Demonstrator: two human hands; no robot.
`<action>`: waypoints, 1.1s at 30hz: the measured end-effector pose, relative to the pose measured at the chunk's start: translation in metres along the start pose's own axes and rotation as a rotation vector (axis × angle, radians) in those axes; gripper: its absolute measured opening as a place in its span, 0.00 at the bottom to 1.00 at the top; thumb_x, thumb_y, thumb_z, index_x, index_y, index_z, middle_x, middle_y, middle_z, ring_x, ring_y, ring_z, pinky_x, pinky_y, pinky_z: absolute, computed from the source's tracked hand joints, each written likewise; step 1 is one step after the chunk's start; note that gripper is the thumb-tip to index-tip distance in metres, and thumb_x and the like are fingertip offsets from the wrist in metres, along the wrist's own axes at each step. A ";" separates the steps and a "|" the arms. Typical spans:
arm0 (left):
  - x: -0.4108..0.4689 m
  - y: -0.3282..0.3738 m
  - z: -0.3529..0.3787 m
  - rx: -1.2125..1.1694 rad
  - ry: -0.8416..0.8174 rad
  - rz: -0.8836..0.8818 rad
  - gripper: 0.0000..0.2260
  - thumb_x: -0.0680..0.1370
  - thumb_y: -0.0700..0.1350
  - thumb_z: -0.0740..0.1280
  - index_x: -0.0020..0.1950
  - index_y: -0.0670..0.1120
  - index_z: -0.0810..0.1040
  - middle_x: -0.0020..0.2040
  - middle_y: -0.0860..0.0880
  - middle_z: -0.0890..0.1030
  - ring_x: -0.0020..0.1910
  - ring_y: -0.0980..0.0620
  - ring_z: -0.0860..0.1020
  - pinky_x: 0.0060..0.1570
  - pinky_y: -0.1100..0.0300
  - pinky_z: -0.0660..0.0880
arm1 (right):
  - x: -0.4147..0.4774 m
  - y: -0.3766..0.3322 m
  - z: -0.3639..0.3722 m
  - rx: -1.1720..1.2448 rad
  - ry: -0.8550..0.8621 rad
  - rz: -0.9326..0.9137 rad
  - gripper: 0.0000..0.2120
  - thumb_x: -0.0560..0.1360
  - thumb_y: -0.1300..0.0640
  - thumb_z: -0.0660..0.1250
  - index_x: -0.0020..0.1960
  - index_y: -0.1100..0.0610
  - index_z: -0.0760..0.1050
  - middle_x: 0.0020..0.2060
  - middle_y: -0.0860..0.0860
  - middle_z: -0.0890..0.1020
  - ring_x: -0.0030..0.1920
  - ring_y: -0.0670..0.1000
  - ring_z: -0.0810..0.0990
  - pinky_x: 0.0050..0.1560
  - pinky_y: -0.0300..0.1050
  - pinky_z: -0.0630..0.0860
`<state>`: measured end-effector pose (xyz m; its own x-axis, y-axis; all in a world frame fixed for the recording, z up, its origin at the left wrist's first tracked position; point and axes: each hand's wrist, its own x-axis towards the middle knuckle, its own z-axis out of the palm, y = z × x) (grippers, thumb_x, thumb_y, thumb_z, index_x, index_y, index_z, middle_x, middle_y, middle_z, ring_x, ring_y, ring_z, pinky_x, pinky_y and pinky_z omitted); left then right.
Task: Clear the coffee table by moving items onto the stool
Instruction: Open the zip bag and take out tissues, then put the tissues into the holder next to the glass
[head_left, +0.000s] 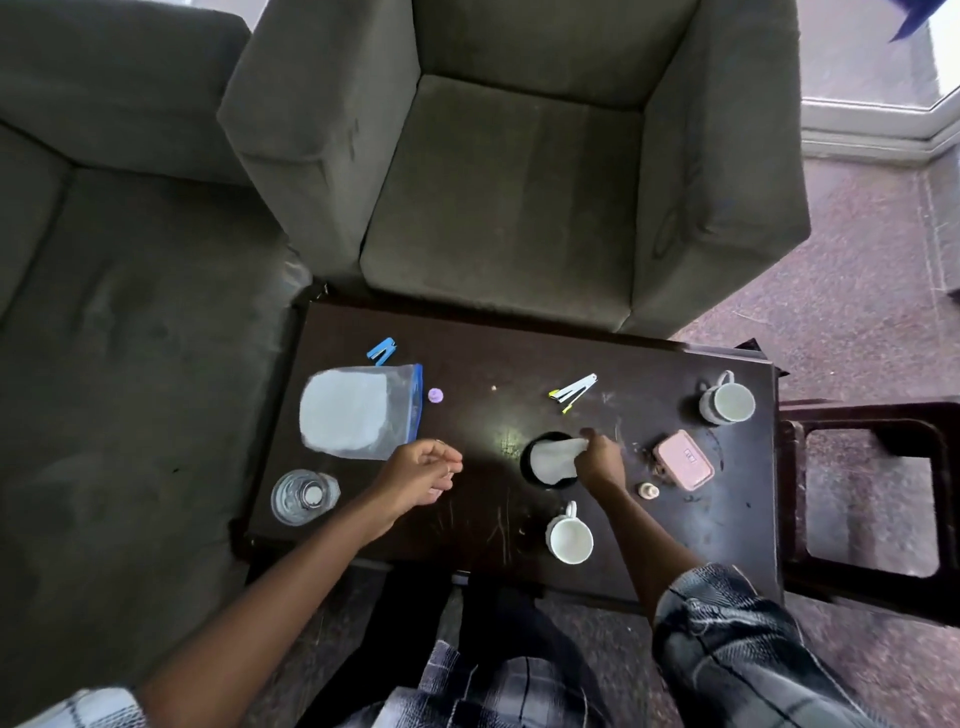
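Near the middle of the frame, the right hand (600, 460) is closed on a white tissue (553, 457) that lies on top of a black round dish (535, 470) on the dark coffee table (467, 364). The fingers pinch the upper right edge of the paper. The left hand (423, 470) hovers to the left of the dish with the fingers loosely curled and apart, and it holds nothing. The stool (795, 493) stands at the right edge of the frame, just beside the table end, and nothing is seen on its frame. Still on the table are a zip bag (358, 410) and a glass (304, 496) at the left, a white cup (570, 540) at the lower middle, a grey mug (727, 402) and a pink case (683, 460) at the right, and some small clips. I think the step in hand is to lift the tissue, or the dish together with it. To do it well, it would be better to take the rim of the dish with the free hand, because thin paper alone can slip or tear. The way to the stool passes over the pink case and a small bottle (648, 490), so the load should go high enough not to knock them.
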<state>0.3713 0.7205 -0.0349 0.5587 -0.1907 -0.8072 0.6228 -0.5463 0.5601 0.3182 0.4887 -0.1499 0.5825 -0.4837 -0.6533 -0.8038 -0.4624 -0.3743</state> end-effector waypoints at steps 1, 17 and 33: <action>0.000 -0.003 0.000 0.003 -0.001 -0.011 0.10 0.79 0.37 0.58 0.44 0.48 0.75 0.45 0.52 0.79 0.40 0.57 0.76 0.32 0.71 0.73 | 0.000 0.000 0.001 -0.005 -0.012 -0.002 0.25 0.71 0.71 0.54 0.66 0.61 0.71 0.61 0.63 0.77 0.62 0.61 0.75 0.60 0.50 0.72; 0.024 -0.128 -0.076 0.229 0.178 -0.018 0.11 0.72 0.32 0.63 0.40 0.48 0.77 0.41 0.46 0.81 0.49 0.43 0.80 0.45 0.61 0.73 | -0.104 -0.034 0.044 0.173 0.117 0.153 0.16 0.73 0.64 0.63 0.60 0.65 0.74 0.60 0.65 0.72 0.57 0.66 0.74 0.58 0.52 0.71; 0.095 -0.209 -0.138 0.791 0.294 0.040 0.37 0.69 0.44 0.74 0.72 0.56 0.59 0.75 0.49 0.55 0.69 0.40 0.60 0.58 0.48 0.75 | -0.143 -0.057 0.128 -0.225 -0.214 -0.105 0.22 0.67 0.70 0.66 0.60 0.60 0.75 0.59 0.57 0.71 0.55 0.55 0.75 0.53 0.34 0.66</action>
<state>0.3700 0.9293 -0.2023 0.7603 -0.0614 -0.6467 0.0942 -0.9746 0.2033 0.2657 0.6792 -0.1194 0.6027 -0.2686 -0.7514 -0.6799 -0.6658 -0.3073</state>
